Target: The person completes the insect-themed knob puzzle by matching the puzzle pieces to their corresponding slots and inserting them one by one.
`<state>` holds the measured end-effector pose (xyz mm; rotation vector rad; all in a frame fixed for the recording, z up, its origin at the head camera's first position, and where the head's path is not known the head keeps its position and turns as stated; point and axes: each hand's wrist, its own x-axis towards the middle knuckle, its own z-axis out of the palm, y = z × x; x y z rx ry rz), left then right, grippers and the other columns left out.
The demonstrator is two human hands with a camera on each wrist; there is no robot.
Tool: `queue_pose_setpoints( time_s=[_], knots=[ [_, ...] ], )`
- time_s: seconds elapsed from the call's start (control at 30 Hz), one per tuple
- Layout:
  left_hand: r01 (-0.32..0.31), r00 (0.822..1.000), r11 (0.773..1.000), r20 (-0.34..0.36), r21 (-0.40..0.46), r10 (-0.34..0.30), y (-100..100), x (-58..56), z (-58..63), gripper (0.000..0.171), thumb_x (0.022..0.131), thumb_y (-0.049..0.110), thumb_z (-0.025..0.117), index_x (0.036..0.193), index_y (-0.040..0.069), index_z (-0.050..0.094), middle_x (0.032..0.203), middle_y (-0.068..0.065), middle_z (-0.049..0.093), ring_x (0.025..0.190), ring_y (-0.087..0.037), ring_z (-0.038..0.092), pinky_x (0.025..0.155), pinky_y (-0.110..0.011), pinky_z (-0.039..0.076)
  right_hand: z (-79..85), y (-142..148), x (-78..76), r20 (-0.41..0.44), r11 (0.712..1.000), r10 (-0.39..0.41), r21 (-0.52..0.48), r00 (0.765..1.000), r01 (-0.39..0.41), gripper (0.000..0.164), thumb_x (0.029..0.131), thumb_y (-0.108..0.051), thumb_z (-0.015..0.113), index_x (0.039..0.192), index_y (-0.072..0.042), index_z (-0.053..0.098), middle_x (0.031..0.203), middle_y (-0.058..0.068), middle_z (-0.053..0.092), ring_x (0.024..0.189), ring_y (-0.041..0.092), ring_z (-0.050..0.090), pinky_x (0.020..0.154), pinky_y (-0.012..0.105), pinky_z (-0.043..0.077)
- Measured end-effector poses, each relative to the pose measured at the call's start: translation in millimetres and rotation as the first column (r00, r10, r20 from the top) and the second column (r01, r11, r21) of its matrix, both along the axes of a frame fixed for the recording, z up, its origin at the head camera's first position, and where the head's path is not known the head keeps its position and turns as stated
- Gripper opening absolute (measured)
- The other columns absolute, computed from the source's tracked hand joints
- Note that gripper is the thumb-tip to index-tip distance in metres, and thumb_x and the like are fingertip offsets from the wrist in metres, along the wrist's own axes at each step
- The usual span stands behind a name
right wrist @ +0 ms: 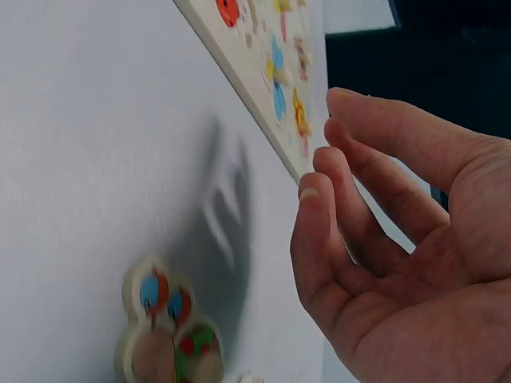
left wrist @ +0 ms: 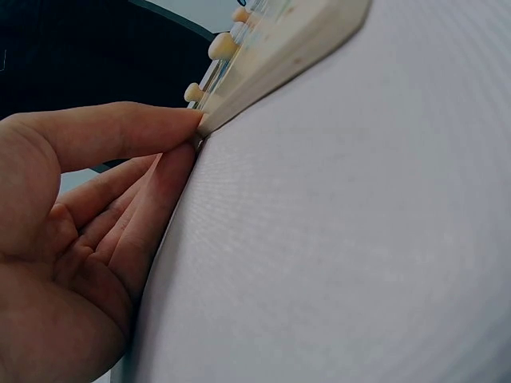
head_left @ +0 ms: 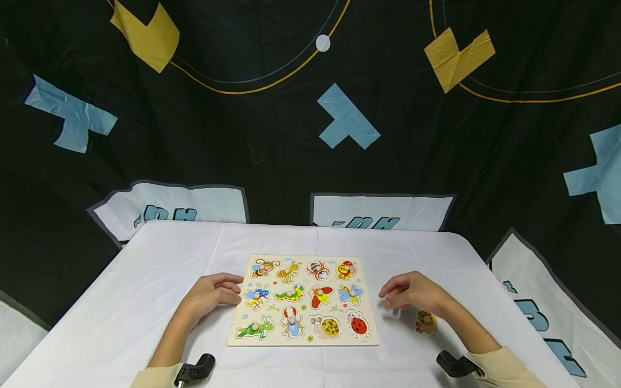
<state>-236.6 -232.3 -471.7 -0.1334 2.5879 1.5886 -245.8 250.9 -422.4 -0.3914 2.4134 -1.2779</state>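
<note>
A wooden peg puzzle board (head_left: pixel 303 302) with several insect pictures and knobbed pieces lies on the table. Its left edge is touched by the fingertips of my left hand (head_left: pixel 208 296); in the left wrist view, the thumb and fingers of that hand (left wrist: pixel 104 199) meet the board's edge (left wrist: pixel 279 72). To the right of the board, my right hand (head_left: pixel 417 291) hovers over the cloth, fingers loosely bent with nothing between them. A loose snail piece (head_left: pixel 426 323) lies below the right wrist; the right wrist view shows the snail piece (right wrist: pixel 172 335) with blue eyes, apart from the hand (right wrist: pixel 383 215).
White cloth covers the table (head_left: pixel 301 240). Behind it hangs a dark curtain (head_left: pixel 271 161) with blue and yellow patches. At the lower edge of the right wrist view, a small pale object (right wrist: pixel 251 377) is mostly cut off. Black wrist cameras sit on both forearms.
</note>
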Motion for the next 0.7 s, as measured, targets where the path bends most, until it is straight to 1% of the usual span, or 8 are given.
queue_pose_setpoints(
  time_s=[0.2,0.4,0.7],
  knots=[
    [0.003,1.0,1.0,-0.001,0.0,-0.003,0.5,-0.1,-0.2,0.053,0.072,0.011,0.083,0.123,0.005,0.07,0.093,-0.003,0.074,0.087,-0.013,0.065,0.081,-0.026,0.047,4.2,20.1,1.6,0.0,1.0,-0.006,0.013,1.0,0.006,0.03,0.084,-0.015,0.079,0.108,0.001,0.073,0.088,0.008,0.072,0.08,0.024,0.065,0.073,0.04,0.055],
    [-0.003,1.0,1.0,0.003,-0.003,0.003,0.4,0.2,0.0,0.053,0.072,0.011,0.082,0.123,0.005,0.07,0.092,-0.003,0.074,0.086,-0.013,0.065,0.082,-0.028,0.047,4.3,35.7,0.4,0.005,1.0,-0.01,0.02,1.0,0.01,0.031,0.084,-0.015,0.078,0.11,0.001,0.073,0.09,0.01,0.071,0.081,0.021,0.064,0.074,0.038,0.055],
    [0.001,1.0,1.0,0.002,0.0,-0.001,0.2,0.4,1.1,0.054,0.072,0.011,0.083,0.123,0.005,0.07,0.093,-0.003,0.074,0.087,-0.013,0.065,0.082,-0.027,0.047,-1.0,59.4,1.6,0.06,1.0,-0.006,0.015,0.998,0.005,0.033,0.083,-0.014,0.076,0.11,0.005,0.071,0.089,0.005,0.072,0.081,0.015,0.064,0.073,0.032,0.054]
  ],
)
